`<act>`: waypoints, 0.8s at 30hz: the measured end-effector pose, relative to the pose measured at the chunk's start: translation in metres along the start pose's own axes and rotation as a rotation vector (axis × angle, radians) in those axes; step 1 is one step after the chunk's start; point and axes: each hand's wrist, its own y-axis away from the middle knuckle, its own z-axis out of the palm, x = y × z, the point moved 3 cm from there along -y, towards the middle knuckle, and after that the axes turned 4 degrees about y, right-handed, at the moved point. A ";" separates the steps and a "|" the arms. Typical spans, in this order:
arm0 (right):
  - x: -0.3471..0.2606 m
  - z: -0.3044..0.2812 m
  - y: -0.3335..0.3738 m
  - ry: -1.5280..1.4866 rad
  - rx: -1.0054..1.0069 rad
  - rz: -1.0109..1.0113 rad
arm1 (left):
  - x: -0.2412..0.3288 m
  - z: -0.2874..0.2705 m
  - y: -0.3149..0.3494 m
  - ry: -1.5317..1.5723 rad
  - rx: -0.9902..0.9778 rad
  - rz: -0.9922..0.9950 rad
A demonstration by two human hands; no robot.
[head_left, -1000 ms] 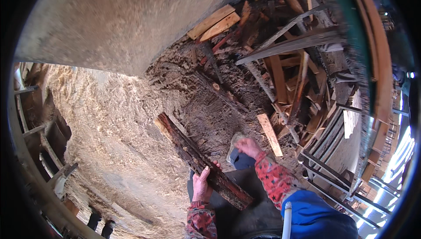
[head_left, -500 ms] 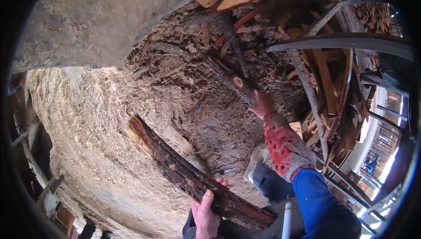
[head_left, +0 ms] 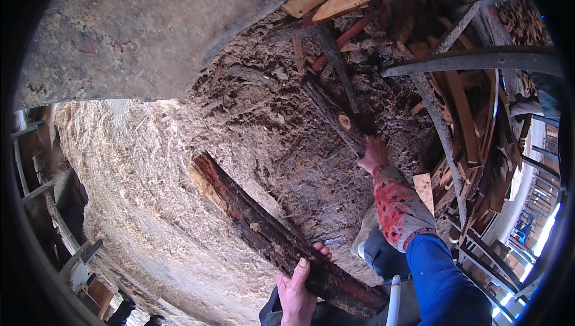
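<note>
A long slab of wood [head_left: 257, 227] with dark, rough bark slants across the lower middle. Its far end shows a paler split face. My left hand [head_left: 299, 293] is closed round its lower part, thumb on top and fingertips showing past the far edge. My right arm, in a red patterned cuff and blue sleeve, reaches forward. At its end, my right hand [head_left: 375, 153] is closed on the near end of a grey-brown length of wood [head_left: 330, 112] with a pale round knot, lying on the littered ground. Some right fingers are hidden.
Split planks and poles [head_left: 461, 116] are heaped at the right, with a dark curved bar [head_left: 473, 61] across them. A grey slab [head_left: 132, 32] fills the upper left. Pale shavings [head_left: 156, 206] cover the left ground. My boot [head_left: 366, 233] stands below my right forearm.
The whole view has shifted, so things sit slightly farther right and lower. My right hand and the knotted wood have come slightly nearer. My left hand keeps its hold on the bark-covered slab.
</note>
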 end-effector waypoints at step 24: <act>-0.081 -0.321 0.351 -0.736 -0.191 -0.352 | 0.024 0.059 0.105 0.022 -0.331 -0.058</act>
